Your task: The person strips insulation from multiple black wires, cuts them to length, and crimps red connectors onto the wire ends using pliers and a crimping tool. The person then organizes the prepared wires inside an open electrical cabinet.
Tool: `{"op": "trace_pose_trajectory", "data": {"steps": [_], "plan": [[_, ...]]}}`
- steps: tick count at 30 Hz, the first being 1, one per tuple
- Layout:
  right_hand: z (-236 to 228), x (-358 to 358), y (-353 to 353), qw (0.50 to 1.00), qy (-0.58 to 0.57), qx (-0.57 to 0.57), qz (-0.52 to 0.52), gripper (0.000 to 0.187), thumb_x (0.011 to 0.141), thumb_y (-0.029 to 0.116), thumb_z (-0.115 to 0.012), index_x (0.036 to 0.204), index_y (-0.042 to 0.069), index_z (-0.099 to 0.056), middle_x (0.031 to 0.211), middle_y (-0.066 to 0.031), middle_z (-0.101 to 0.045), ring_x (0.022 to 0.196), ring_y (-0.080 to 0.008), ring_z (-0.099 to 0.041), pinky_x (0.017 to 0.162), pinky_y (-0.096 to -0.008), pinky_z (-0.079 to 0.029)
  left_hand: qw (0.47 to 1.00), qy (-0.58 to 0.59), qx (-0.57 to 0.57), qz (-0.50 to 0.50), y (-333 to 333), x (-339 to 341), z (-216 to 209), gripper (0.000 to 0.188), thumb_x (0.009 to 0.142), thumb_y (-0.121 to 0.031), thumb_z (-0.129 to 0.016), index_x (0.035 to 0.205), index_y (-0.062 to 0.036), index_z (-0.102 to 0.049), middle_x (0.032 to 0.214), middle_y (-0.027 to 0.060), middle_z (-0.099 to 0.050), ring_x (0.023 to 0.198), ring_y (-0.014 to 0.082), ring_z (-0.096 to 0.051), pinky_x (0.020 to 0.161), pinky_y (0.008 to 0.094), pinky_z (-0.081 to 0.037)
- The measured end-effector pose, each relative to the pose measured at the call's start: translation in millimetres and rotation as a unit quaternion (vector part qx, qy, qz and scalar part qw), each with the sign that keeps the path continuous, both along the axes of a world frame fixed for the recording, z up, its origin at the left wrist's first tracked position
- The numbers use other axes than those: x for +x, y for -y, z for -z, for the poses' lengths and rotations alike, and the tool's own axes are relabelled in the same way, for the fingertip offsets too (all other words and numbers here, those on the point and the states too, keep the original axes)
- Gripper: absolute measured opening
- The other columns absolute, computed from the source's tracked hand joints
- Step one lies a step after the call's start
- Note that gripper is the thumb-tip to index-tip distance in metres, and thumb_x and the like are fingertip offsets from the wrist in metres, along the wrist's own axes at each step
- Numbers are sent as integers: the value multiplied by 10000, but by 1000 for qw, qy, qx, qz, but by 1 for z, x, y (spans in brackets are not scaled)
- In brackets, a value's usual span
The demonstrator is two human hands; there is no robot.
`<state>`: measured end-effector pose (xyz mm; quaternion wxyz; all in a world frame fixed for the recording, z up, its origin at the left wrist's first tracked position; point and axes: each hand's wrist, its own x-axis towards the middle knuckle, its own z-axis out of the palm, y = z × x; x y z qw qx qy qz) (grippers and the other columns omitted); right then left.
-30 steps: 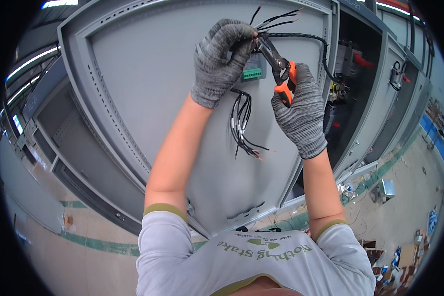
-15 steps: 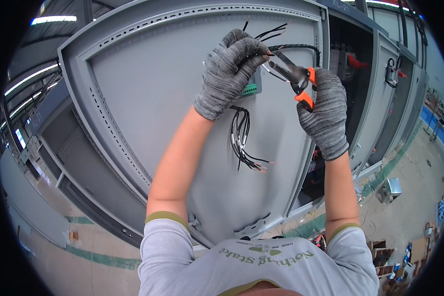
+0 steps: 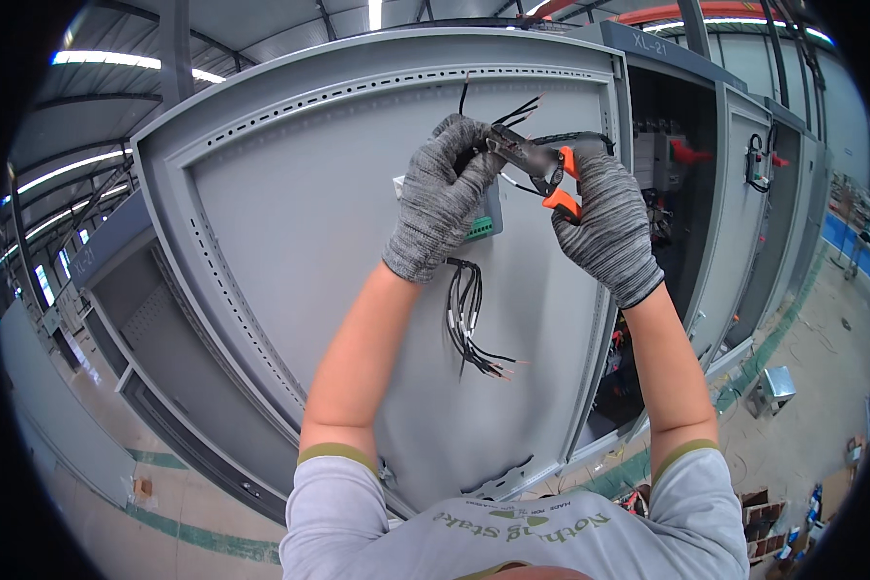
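Both my hands wear grey knitted gloves. My right hand (image 3: 611, 224) is wrapped round the orange handles of a wire stripper (image 3: 524, 153). Its metal jaws look nearly closed and meet the fingertips of my left hand (image 3: 441, 198). That hand pinches a thin black wire, now mostly hidden by the glove and jaws. Several more black wires (image 3: 522, 111) with bare copper ends stick out above. Behind the left hand, a device with a green terminal block (image 3: 480, 228) is partly covered. Below it hangs a bundle of black wires (image 3: 465, 314) with white markers.
A large grey cabinet door (image 3: 290, 251) with perforated edge strips fills the middle. Black sleeved cable (image 3: 575, 137) runs to its right edge. The open dark cabinet (image 3: 677, 184) stands to the right. A metal box (image 3: 771, 389) sits on the floor at right.
The stripper's jaws have closed up and come to my left fingertips, over the wire. Both hands appear slightly lower and further left in view, and the camera has tilted up a little.
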<state>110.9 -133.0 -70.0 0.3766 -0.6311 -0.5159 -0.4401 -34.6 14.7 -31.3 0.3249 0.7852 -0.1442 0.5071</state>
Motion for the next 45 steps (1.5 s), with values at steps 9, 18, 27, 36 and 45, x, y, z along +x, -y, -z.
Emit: {"op": "trace_pose_trajectory", "data": {"steps": [9,18,27,36,45], "plan": [[-2,-1,3,1000,-7,-12,-9,593,670,141,-720,1200,-15,-503,1016,-197,-587,948,-349,-595,866,-432,-483,999,43,5,-10,4,7,-1,87,840,-3,-599,925,13,-602,833,33,-494,745,114,-487,694,251,-432],[-6,-2,12,998,-30,-34,-52,557,684,124,-697,1185,-11,-494,949,-199,-606,883,-363,-614,803,-423,-511,998,54,14,-30,9,15,-1,82,845,-24,-617,918,12,-606,829,55,-499,717,145,-494,679,272,-431],[-9,1,7,1000,-2,-22,-13,501,694,80,-674,1147,-12,-483,899,-207,-585,846,-399,-608,751,-440,-516,998,44,-17,-33,12,14,-3,79,858,-48,-621,920,2,-616,821,55,-513,725,149,-501,683,279,-431],[-16,-5,7,998,-20,-50,30,528,710,91,-687,1182,-16,-476,927,-207,-605,886,-365,-627,764,-429,-521,998,57,-20,-21,9,13,-3,94,847,-32,-618,929,14,-615,857,64,-540,774,146,-525,716,276,-441],[-22,3,21,824,-338,-220,-398,367,761,174,-670,1084,20,-588,788,-71,-593,700,-174,-594,685,-301,-503,998,59,1,27,1,9,-4,70,912,-83,-619,963,-35,-628,904,1,-609,871,91,-564,831,245,-458]]}}
